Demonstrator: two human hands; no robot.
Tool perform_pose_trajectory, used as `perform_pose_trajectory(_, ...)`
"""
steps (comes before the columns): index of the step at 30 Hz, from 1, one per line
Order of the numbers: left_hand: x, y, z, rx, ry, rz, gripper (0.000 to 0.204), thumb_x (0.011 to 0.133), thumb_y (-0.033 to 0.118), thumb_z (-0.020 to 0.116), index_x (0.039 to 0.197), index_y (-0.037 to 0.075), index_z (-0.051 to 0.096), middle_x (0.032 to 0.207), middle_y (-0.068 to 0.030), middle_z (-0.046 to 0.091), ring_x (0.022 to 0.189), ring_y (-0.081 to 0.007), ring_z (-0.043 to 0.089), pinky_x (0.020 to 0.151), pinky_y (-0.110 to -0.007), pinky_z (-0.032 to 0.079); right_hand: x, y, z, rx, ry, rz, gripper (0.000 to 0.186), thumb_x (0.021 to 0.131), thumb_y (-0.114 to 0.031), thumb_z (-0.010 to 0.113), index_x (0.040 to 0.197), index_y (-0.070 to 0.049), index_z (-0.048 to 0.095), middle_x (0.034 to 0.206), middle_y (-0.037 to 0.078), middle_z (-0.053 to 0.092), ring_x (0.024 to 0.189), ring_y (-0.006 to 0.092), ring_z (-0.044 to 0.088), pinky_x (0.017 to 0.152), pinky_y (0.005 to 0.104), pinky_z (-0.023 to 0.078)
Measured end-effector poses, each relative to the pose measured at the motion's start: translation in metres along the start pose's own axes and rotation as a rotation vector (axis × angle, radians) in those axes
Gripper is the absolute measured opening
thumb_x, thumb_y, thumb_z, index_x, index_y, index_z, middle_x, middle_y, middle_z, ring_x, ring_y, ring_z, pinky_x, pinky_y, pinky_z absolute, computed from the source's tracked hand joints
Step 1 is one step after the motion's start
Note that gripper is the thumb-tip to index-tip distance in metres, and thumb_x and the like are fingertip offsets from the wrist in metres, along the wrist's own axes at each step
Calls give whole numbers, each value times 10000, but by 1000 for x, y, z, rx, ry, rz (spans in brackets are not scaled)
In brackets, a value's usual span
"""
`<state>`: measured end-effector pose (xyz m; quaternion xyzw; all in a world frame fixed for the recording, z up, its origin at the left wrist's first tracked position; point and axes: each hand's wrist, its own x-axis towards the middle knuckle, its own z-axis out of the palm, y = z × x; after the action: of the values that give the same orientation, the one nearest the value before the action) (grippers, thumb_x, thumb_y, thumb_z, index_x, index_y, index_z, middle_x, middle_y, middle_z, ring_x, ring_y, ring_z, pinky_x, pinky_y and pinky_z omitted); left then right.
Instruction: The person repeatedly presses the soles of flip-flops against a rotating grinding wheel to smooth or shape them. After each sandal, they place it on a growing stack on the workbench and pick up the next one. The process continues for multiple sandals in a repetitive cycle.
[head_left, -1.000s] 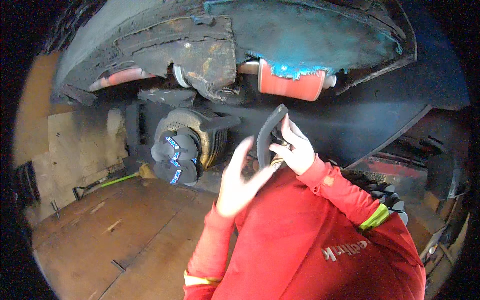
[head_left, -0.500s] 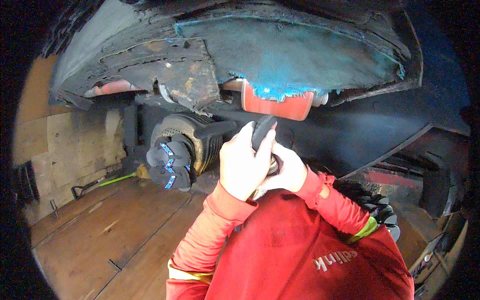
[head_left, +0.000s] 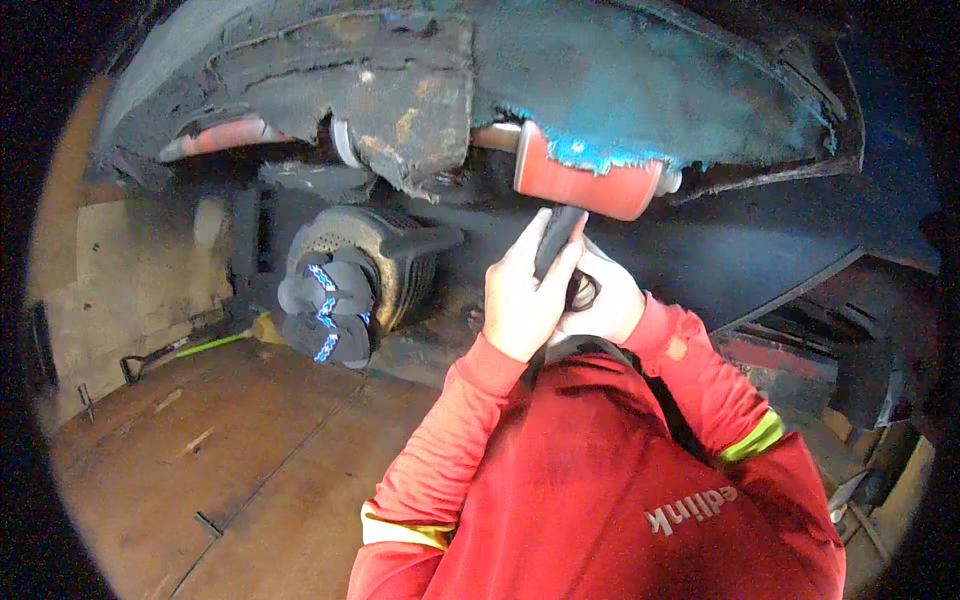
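Observation:
My left hand (head_left: 528, 295) wraps round one side of a dark, thick, sole-like piece (head_left: 558, 242), thumb toward its face. From the other side my right hand (head_left: 610, 298) grips the same piece lower down, fingers curled over it. Just beyond its upper end is a red sanding drum (head_left: 580, 185), blurred as if turning; whether the two touch I cannot tell. Beside my right fingers a rounded dark part with a paler edge (head_left: 582, 291) shows. Both hands are closed, and the palms hide most of the piece.
Frayed blue-stained cloth (head_left: 660, 80) hangs over the drum. Left of my hands, grey flip-flops with blue patterned straps (head_left: 328, 312) rest against a ribbed motor housing (head_left: 400, 265). A green-handled tool (head_left: 213, 343) lies by the wooden wall. Brown boards (head_left: 200, 460) cover the floor.
The view has shifted, so drum and hands appear farther right and higher, the flip-flops slightly farther left. Both hands keep their grip on the dark piece, which now looks straighter.

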<state>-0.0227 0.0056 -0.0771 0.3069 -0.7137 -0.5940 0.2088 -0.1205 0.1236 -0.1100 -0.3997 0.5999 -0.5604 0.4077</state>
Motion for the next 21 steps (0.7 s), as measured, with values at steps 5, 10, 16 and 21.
perform_pose_trajectory(5, -22, 8, -26, -289, -88, -141, 581, 905, 152, 774, 1412, -29, 557, 1214, -176, 723, 1096, -162, 686, 940, -309, 539, -13, -7, 37, -538, 233, -285, 694, 717, -48, 755, 1391, -12, 592, 1642, 372, 100, 1531, 510, 158, 1206, 455, 315)
perform_pose_trajectory(10, 2, 36, -33, 361, 16, 155, 455, 894, 321, 767, 1178, -27, 695, 952, -247, 729, 844, -341, 750, 735, -371, 583, -11, -18, 42, -94, 136, 6, 725, 771, -158, 836, 1406, 12, 530, 1434, 274, 485, 1338, 404, 503, 1092, 424, 440)
perform_pose_trajectory(16, 25, 47, -20, 686, -87, 110, 333, 900, 327, 744, 976, 4, 711, 778, -183, 705, 706, -376, 706, 642, -436, 559, -3, -15, 32, 143, 90, 69, 784, 794, -179, 848, 1457, -7, 467, 1307, 192, 631, 1153, 287, 643, 988, 384, 515)
perform_pose_trajectory(21, 17, 35, -9, 342, 41, 61, 394, 918, 285, 735, 1129, -46, 694, 892, -213, 741, 772, -313, 752, 692, -371, 579, 0, -9, 12, -195, 76, -78, 666, 799, -160, 822, 1401, -62, 556, 1342, 241, 602, 1022, 371, 706, 883, 400, 569)
